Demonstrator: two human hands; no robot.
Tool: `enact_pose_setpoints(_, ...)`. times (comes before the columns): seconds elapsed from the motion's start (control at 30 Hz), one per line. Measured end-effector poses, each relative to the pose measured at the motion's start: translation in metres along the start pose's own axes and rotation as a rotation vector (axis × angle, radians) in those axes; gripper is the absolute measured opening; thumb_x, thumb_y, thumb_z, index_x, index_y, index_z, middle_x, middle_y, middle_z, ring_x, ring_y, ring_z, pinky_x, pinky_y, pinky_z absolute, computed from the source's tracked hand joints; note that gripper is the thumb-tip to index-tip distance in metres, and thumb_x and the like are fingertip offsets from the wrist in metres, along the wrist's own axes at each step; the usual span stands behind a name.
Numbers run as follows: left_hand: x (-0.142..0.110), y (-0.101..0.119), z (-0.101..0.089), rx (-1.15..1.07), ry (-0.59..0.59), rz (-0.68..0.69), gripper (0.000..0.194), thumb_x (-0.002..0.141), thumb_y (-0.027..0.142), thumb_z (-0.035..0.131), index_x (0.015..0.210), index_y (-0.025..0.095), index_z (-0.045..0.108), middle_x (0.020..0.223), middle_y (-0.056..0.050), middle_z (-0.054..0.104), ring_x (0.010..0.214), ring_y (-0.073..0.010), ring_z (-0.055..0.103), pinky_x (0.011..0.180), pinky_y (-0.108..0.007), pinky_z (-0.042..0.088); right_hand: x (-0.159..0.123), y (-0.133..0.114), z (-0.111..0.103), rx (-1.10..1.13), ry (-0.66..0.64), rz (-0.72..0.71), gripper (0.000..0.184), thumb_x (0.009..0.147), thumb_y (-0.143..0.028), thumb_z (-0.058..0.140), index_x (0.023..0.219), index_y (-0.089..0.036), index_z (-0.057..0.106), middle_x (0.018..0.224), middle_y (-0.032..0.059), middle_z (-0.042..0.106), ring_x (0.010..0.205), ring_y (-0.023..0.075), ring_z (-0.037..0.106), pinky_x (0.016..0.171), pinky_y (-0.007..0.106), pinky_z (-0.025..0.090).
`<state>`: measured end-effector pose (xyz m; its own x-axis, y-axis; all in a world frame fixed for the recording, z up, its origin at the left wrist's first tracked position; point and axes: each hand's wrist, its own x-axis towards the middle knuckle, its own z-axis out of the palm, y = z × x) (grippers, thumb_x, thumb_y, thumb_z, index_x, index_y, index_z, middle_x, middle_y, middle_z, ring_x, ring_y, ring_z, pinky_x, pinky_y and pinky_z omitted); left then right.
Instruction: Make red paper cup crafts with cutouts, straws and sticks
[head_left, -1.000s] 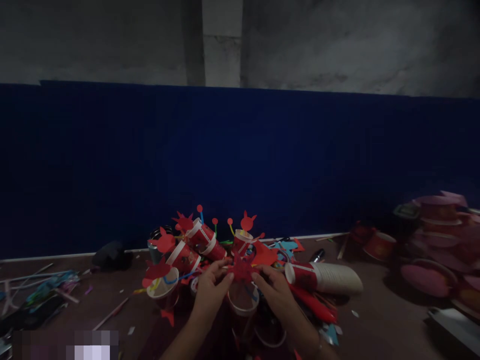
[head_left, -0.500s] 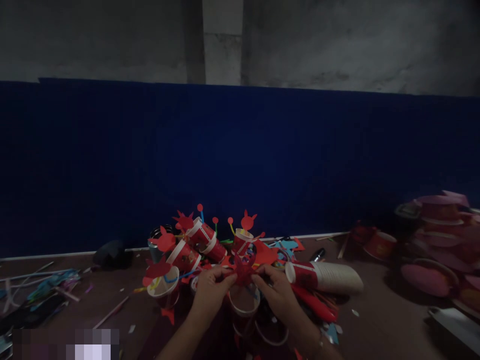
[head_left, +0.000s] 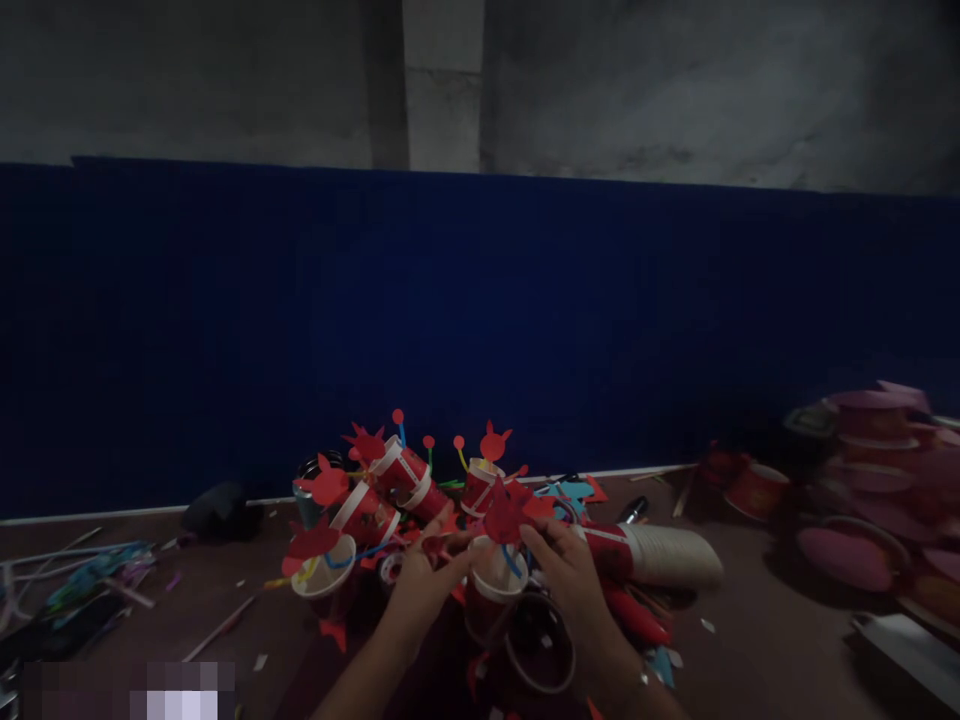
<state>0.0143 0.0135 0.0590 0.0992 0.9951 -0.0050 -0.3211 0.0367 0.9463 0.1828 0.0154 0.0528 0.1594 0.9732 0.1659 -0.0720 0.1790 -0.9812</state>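
A paper cup point(head_left: 496, 612) with a white rim stands between my hands. A red paper cutout with pointed tips point(head_left: 504, 512) rises above its rim on a blue strip point(head_left: 513, 560). At the cutout's right edge, my right hand point(head_left: 564, 568) pinches the paper between thumb and fingers. My left hand point(head_left: 427, 585) is at the cup's left side, fingers apart and thumb near the rim. Red paper shows in the gap between its fingers; I cannot tell whether they touch it. A round dark opening with a pale rim point(head_left: 541, 645) lies beside the cup.
Several decorated red cups, including one at left point(head_left: 324, 580), stand or lean behind my hands. A long stack of nested cups point(head_left: 675, 557) lies at right, with a red tool-like object point(head_left: 637, 615) below. Coloured strips point(head_left: 90, 580) lie far left; pink-topped cups point(head_left: 874, 440) are piled far right.
My left hand has come off the red cutout and its fingers have spread. The cutout has turned and moved slightly right and up, while my right hand stays at its edge.
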Motion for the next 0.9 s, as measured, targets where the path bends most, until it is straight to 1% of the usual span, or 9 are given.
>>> enact_pose_setpoints(0.13, 0.0, -0.006, -0.001, -0.078, -0.025, 0.014, 0.044, 0.056, 0.034, 0.077, 0.094, 0.016, 0.064, 0.092, -0.01, 0.071, 0.088, -0.0243, 0.064, 0.081, -0.036, 0.048, 0.0, -0.003, -0.002, 0.132, 0.027, -0.003, 0.026, 0.071, -0.043, 0.066, 0.076, -0.018, 0.062, 0.072, 0.0014, 0.065, 0.068, 0.0189, 0.059, 0.065, 0.03, 0.046)
enact_pose_setpoints(0.23, 0.004, -0.008, -0.005, -0.017, 0.044, 0.029, 0.032, 0.059, 0.037, 0.075, 0.082, 0.016, 0.066, 0.078, -0.006, 0.071, 0.076, -0.02, 0.064, 0.074, -0.03, 0.048, -0.002, -0.006, -0.002, 0.183, 0.029, 0.012, 0.025, 0.073, -0.042, 0.065, 0.081, -0.018, 0.063, 0.081, 0.0033, 0.068, 0.075, 0.0213, 0.061, 0.07, 0.032, 0.048)
enact_pose_setpoints(0.33, 0.006, -0.008, -0.009, 0.089, 0.127, 0.052, 0.023, 0.059, 0.037, 0.073, 0.063, 0.016, 0.064, 0.061, -0.001, 0.066, 0.064, -0.0157, 0.06, 0.064, -0.024, 0.045, -0.002, -0.007, -0.002, 0.134, 0.049, 0.01, 0.027, 0.071, -0.043, 0.067, 0.079, -0.018, 0.064, 0.077, 0.0022, 0.067, 0.071, 0.0201, 0.06, 0.067, 0.031, 0.047)
enact_pose_setpoints(0.4, 0.006, -0.009, -0.012, 0.161, 0.087, 0.072, 0.023, 0.06, 0.037, 0.072, 0.058, 0.016, 0.064, 0.057, 0.0, 0.063, 0.06, -0.0151, 0.058, 0.061, -0.024, 0.043, -0.002, -0.007, -0.002, 0.074, 0.032, 0.004, 0.029, 0.069, -0.046, 0.068, 0.074, -0.018, 0.064, 0.07, 0.001, 0.066, 0.066, 0.0188, 0.059, 0.063, 0.03, 0.047)
enact_pose_setpoints(0.5, 0.008, -0.015, -0.017, 0.271, 0.007, 0.115, 0.022, 0.063, 0.037, 0.07, 0.06, 0.015, 0.067, 0.058, -0.002, 0.065, 0.059, -0.0172, 0.058, 0.061, -0.026, 0.043, -0.001, -0.006, -0.002, -0.006, -0.027, -0.014, 0.033, 0.067, -0.05, 0.067, 0.069, -0.017, 0.064, 0.063, 0.001, 0.063, 0.061, 0.0181, 0.057, 0.059, 0.029, 0.045)
enact_pose_setpoints(0.63, 0.011, -0.018, -0.021, 0.349, 0.02, 0.153, 0.021, 0.063, 0.036, 0.07, 0.06, 0.015, 0.07, 0.06, -0.005, 0.068, 0.063, -0.0211, 0.061, 0.063, -0.028, 0.045, 0.0, -0.003, -0.003, -0.036, -0.09, -0.029, 0.033, 0.069, -0.049, 0.066, 0.074, -0.016, 0.065, 0.063, 0.0016, 0.064, 0.061, 0.0188, 0.058, 0.059, 0.029, 0.045)
enact_pose_setpoints(0.7, 0.012, -0.016, -0.019, 0.336, 0.035, 0.134, 0.021, 0.063, 0.035, 0.07, 0.068, 0.015, 0.072, 0.068, -0.006, 0.071, 0.071, -0.0232, 0.063, 0.068, -0.03, 0.046, 0.001, -0.002, -0.003, -0.039, -0.069, -0.037, 0.033, 0.068, -0.048, 0.066, 0.074, -0.016, 0.065, 0.065, 0.0028, 0.065, 0.063, 0.0195, 0.058, 0.06, 0.029, 0.046)
enact_pose_setpoints(0.8, 0.01, -0.012, -0.015, 0.283, 0.026, 0.075, 0.026, 0.065, 0.036, 0.068, 0.077, 0.014, 0.072, 0.079, -0.008, 0.073, 0.082, -0.0259, 0.064, 0.074, -0.032, 0.047, 0.001, -0.002, -0.003, -0.021, 0.011, -0.045, 0.031, 0.068, -0.045, 0.068, 0.075, -0.015, 0.065, 0.07, 0.004, 0.066, 0.065, 0.0195, 0.058, 0.062, 0.03, 0.046)
enact_pose_setpoints(0.9, 0.008, -0.013, -0.013, 0.28, 0.001, 0.064, 0.027, 0.064, 0.035, 0.069, 0.08, 0.013, 0.07, 0.08, -0.008, 0.072, 0.08, -0.025, 0.064, 0.073, -0.032, 0.048, 0.0, -0.004, -0.003, 0.054, 0.053, -0.034, 0.027, 0.069, -0.042, 0.068, 0.075, -0.016, 0.064, 0.071, 0.0028, 0.067, 0.065, 0.0185, 0.058, 0.062, 0.029, 0.046)
